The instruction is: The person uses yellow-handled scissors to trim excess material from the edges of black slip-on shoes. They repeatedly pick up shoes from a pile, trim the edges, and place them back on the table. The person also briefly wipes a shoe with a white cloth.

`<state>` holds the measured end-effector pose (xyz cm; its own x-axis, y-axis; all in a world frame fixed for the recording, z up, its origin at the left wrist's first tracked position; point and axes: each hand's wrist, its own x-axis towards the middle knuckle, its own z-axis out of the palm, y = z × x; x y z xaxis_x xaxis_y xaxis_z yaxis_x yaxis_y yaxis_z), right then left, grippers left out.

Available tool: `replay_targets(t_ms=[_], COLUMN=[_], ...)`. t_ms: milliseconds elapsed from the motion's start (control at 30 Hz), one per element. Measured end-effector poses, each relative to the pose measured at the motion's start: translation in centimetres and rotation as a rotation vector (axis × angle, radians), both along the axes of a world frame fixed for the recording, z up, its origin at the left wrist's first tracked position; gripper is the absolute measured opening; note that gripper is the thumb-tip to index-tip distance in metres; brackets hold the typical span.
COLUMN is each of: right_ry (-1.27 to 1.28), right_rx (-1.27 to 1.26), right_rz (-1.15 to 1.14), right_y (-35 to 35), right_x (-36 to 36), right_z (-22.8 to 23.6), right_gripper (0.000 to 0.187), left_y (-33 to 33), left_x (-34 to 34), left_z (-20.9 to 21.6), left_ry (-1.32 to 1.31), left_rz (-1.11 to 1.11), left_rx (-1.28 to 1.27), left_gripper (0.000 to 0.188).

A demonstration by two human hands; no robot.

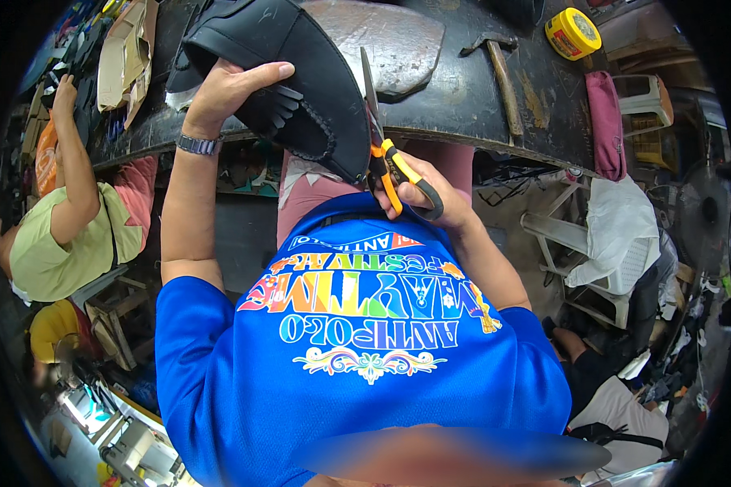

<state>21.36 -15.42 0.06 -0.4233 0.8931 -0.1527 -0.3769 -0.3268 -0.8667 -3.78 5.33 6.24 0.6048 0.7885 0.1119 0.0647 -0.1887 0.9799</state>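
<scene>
My left hand grips a black leather piece, curved and stitched along its edge, with the look of a shoe upper. The thumb lies on top of the leather; the other fingers are largely hidden beneath it. A braided seam runs around an opening in its lower part. In my right hand is a pair of scissors with orange, yellow and black handles. Their blades point away from me along the right edge of the leather, and the handles are spread apart. Whether the blades touch the leather I cannot tell.
On the dark worktable lie a smooth stone slab, a hammer and a yellow tub. A maroon pouch hangs at its right edge. White plastic chairs stand right. Another person works at left.
</scene>
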Motion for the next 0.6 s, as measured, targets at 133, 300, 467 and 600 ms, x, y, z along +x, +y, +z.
replay_targets(t_ms=[133,300,467,600], right_ry=[-0.062,-0.079,-0.101,-0.067], right_rx=[-0.090,-0.154,-0.185,-0.114], right_rz=[-0.091,-0.101,-0.045,0.030], right_y=[-0.4,-1.1,-1.4,-0.8], right_x=[-0.2,0.3,0.5,0.6], right_z=[0.5,0.7,0.9,1.2], right_gripper=[0.042,0.033,0.030,0.031], left_y=[-0.7,-1.4,-1.7,-1.9], left_x=[-0.5,-1.1,-1.5,-1.8], left_z=[0.2,0.5,0.4,0.2], left_ry=[-0.021,-0.021,-0.028,-0.033], left_rz=[0.007,0.030,0.002,-0.054], left_rx=[0.011,0.017,0.067,0.050], left_gripper=[0.034,0.034,0.036,0.041])
